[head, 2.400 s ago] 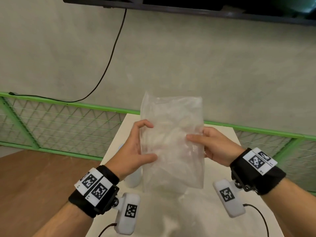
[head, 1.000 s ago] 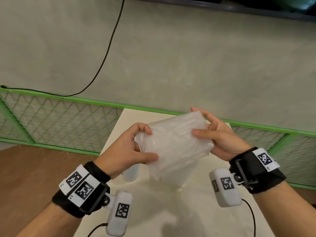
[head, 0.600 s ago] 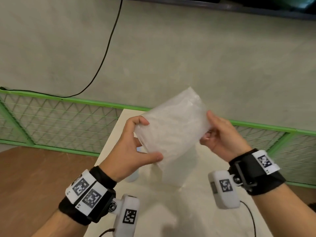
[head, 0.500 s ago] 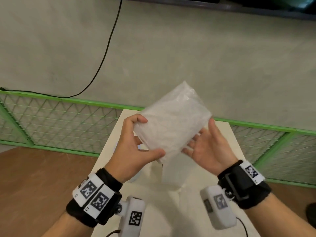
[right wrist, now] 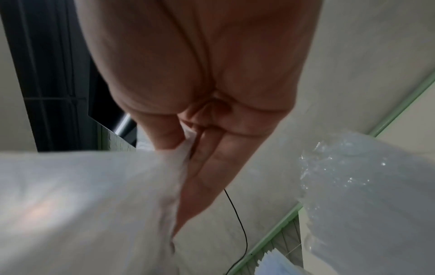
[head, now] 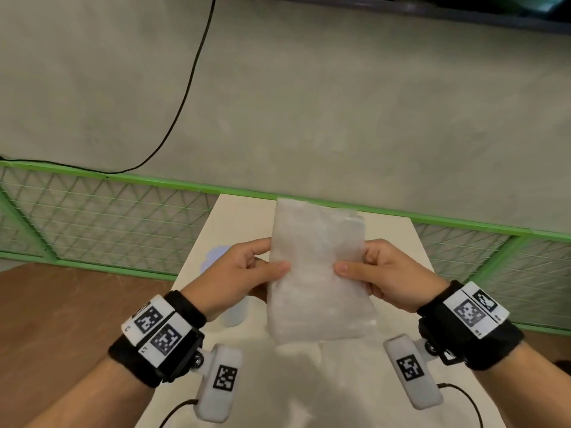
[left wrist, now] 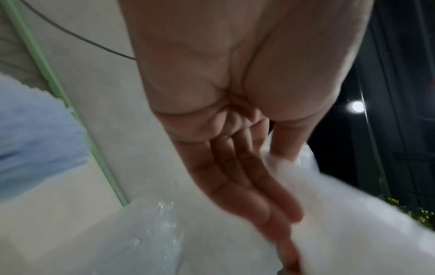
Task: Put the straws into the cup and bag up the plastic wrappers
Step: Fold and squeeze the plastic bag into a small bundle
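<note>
Holding the plastic bag up over the desk, I have my left hand on its 9 o'clock edge and my right hand on its 3 o'clock edge. Each grip is a pinch: thumb on the near face, fingers behind. The bag stands nearly upright between my hands, its top toward 12 o'clock and its lower end hanging past my wrists toward 6.

Only the head view shows both hands at once and the whole bag. It also shows a pale blue thing at 10 o'clock beyond my left hand and a clear cup partly hidden beneath that hand; I cannot see straws from here. The left wrist view shows what the head view hides: my fingers lying long and straight against the back of the bag, with crinkled clear plastic on the desk below. The right wrist view shows the same from the other side, with my thumb pressed into the bag.

Half a second ago the bag was tilted with a corner toward 1 o'clock, gripped by my left hand alone while my right lay open-palmed under it. Now it is squared up and lower, and my right hand has closed on its edge.
</note>
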{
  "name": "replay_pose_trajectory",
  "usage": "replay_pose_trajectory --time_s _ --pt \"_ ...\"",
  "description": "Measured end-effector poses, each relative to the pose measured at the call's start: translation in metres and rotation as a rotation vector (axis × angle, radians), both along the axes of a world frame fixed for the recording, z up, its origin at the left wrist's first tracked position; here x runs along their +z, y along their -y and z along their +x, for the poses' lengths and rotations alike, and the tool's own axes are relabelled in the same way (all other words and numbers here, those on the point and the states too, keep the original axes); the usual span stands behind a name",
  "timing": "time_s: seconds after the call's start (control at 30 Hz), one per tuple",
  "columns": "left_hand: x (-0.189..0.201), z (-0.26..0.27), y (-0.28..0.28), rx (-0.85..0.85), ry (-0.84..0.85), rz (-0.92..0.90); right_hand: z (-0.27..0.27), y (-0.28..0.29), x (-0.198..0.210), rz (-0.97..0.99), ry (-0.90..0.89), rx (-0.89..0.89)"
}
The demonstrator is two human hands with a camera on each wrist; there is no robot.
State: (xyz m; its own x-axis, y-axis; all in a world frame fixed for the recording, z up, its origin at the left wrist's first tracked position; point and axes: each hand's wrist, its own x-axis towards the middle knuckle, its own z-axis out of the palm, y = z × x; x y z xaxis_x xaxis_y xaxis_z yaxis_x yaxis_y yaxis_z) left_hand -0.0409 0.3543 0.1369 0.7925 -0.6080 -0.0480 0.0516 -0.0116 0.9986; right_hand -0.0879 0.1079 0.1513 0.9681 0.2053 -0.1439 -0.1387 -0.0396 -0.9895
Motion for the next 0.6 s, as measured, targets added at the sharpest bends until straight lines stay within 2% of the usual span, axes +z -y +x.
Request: replay_pose_trajectory --time_s 0.07,0.17,0.23,0.43,0.5,0.6 --pt "-0.004 0.001 0.001 0.061 -0.003 -0.047 0.002 0.004 -0.001 -0.008 0.061 -0.021" --pt "-0.007 -0.001 0.006 0.104 -0.051 -0.172 0.003 0.008 -0.004 0.133 0.123 -0.072" --pt "-0.006 -0.004 0.012 0.12 -0.075 -0.231 0.003 0.009 -0.008 0.153 0.188 -0.113" --pt "0.0 -0.011 0.021 0.026 -0.189 -0.346 0.001 0.007 -0.014 0.08 0.349 -0.187" --pt "0.001 -0.016 0.024 0.022 -0.155 -0.317 0.0 0.008 -0.014 0.055 0.364 -0.194" --pt "-0.001 -0.021 0.029 0.079 0.006 -0.172 -0.001 0.017 -0.01 0.104 0.258 -0.128"
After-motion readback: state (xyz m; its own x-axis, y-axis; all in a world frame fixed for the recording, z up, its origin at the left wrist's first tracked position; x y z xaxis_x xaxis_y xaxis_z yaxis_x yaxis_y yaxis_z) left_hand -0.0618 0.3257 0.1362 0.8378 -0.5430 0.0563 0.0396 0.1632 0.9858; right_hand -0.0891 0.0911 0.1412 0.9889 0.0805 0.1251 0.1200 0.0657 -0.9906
